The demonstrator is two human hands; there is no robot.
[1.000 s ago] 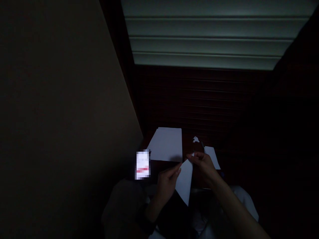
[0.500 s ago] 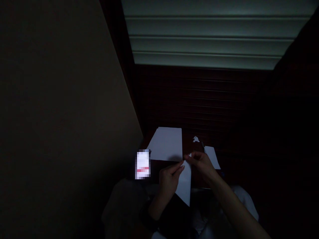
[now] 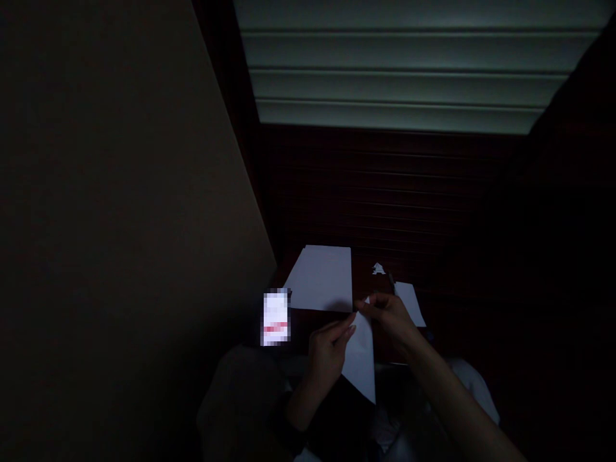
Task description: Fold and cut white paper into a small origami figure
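The room is very dim. My left hand [image 3: 327,350] and my right hand [image 3: 392,321] both pinch a white, partly folded sheet of paper [image 3: 362,356] that hangs pointed downward above my lap. The left fingertips hold its upper left edge; the right fingers grip its top corner. Both hands hover just in front of the dark wooden table edge [image 3: 308,321].
On the table lie a white paper sheet [image 3: 321,277], a smaller white sheet [image 3: 411,301] behind my right hand and a small folded paper shape [image 3: 378,269]. A lit phone screen [image 3: 276,317] glows at the left. A beige wall is left, window blinds above.
The held paper's lower point has swung a little to the right and down. My hands moved slightly closer together at its top.
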